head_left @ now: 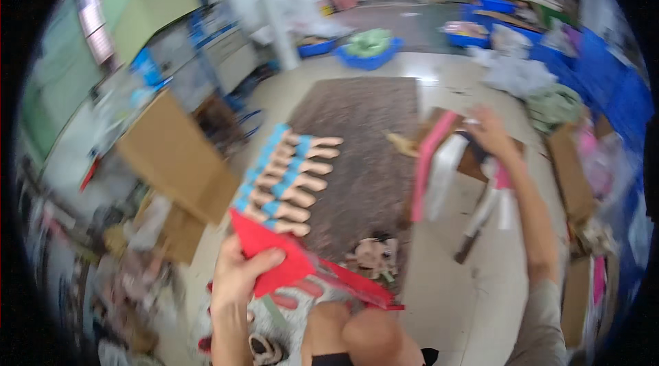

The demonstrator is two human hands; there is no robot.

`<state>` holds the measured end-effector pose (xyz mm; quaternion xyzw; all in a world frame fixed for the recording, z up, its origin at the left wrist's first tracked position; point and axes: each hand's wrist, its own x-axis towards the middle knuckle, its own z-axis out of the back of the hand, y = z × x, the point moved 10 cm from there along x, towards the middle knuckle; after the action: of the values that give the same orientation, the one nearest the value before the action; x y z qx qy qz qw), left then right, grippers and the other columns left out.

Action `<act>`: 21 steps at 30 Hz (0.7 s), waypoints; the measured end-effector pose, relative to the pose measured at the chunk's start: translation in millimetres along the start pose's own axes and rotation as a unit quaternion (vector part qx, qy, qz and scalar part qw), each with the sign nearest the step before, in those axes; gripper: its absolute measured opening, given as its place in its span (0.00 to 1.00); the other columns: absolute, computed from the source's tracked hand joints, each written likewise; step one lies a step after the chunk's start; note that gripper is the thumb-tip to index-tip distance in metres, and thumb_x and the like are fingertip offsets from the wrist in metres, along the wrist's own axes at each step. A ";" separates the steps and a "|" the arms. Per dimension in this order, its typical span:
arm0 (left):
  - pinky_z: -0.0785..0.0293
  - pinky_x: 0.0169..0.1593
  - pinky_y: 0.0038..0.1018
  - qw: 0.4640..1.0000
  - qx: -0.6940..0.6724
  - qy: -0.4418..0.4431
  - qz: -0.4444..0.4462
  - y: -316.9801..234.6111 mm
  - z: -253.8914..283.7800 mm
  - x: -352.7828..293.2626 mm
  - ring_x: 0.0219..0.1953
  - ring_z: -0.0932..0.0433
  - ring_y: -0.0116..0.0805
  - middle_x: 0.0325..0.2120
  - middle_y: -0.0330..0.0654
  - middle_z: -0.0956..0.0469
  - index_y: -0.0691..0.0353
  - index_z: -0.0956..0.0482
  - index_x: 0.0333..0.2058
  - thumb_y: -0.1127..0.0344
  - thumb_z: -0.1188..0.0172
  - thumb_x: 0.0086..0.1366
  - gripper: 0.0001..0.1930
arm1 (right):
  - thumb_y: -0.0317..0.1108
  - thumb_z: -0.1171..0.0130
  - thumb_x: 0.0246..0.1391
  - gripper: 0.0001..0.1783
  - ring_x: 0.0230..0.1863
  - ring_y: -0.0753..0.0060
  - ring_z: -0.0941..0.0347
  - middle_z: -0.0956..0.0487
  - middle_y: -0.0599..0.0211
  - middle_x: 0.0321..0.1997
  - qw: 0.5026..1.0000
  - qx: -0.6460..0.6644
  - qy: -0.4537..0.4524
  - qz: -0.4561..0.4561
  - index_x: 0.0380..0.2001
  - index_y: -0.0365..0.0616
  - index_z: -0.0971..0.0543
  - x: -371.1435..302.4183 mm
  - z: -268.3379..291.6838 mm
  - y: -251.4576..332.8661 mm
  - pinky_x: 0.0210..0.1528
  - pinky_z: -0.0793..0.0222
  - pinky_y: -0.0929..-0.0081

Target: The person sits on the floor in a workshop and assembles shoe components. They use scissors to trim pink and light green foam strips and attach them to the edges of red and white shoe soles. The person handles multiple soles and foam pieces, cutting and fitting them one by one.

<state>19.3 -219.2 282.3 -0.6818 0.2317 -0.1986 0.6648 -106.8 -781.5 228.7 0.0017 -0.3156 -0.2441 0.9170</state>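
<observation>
My left hand [237, 273] grips a bright red sheet [281, 260], its thumb pressed flat on top. From that sheet a narrow red strip [357, 287] trails toward my knees. Out to the right, my right hand [489, 129] is at the upper end of some hanging strips; blur hides whether its fingers hold one. Among them are a long pink strip [431, 160] and a white strip [445, 170]. Rows of peach-coloured, elongated pieces with blue bands [288, 174] lie along the left side of a dark brown board [367, 133].
A small peach and black heap [374, 254] lies near the board's close edge. An upright cardboard box [175, 153] stands left. Blue basins [371, 57] sit on the floor beyond the board. Bags, cartons [573, 174] and blue sheeting [611, 78] line the right side.
</observation>
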 end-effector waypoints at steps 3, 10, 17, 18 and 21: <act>0.20 0.41 0.28 0.991 0.100 -0.087 -0.034 -21.4 51.8 -9.6 0.34 0.18 0.29 0.34 0.39 0.18 0.67 0.25 0.50 0.78 0.33 0.53 0.23 | 0.43 0.34 0.52 0.35 0.69 0.49 0.39 0.33 0.46 0.67 0.985 0.154 0.023 0.071 0.62 0.42 0.30 11.8 42.3 114.6 0.67 0.42 0.59; 0.21 0.43 0.23 0.988 0.063 -0.130 -0.047 0.9 104.5 -71.4 0.36 0.18 0.27 0.37 0.41 0.17 0.66 0.29 0.57 0.76 0.33 0.59 0.27 | 0.40 0.27 0.46 0.40 0.56 0.62 0.25 0.22 0.47 0.54 0.619 0.638 0.332 0.315 0.61 0.40 0.30 -136.0 77.4 544.5 0.60 0.33 0.68; 0.23 0.40 0.24 0.964 0.045 -0.218 -0.142 0.6 183.8 -172.9 0.36 0.20 0.27 0.39 0.43 0.18 0.68 0.19 0.45 0.77 0.41 0.65 0.10 | 0.28 0.37 0.55 0.13 0.36 0.75 0.20 0.15 0.60 0.34 0.454 0.685 0.467 0.326 0.44 0.36 0.19 -215.6 55.9 690.0 0.42 0.26 0.74; 0.23 0.44 0.27 0.937 0.135 -0.268 -0.181 7.9 207.4 -199.0 0.41 0.20 0.32 0.42 0.46 0.19 0.68 0.17 0.42 0.81 0.42 0.62 0.10 | 0.27 0.37 0.55 0.13 0.36 0.76 0.20 0.15 0.60 0.34 0.444 0.664 0.476 0.368 0.44 0.36 0.19 -228.8 54.4 710.5 0.42 0.26 0.74; 0.26 0.53 0.30 0.935 0.052 -0.285 -0.204 30.3 249.6 -254.2 0.50 0.21 0.38 0.47 0.51 0.19 0.66 0.15 0.35 0.79 0.34 0.54 0.08 | 0.23 0.41 0.54 0.15 0.43 0.73 0.20 0.15 0.56 0.39 0.436 0.605 0.511 0.428 0.46 0.38 0.19 -259.8 64.2 755.1 0.47 0.28 0.72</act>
<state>-44.7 131.3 252.2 -0.7072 -0.1223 -0.1394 0.6822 16.1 9.8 248.6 0.5449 0.1828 0.4776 0.6645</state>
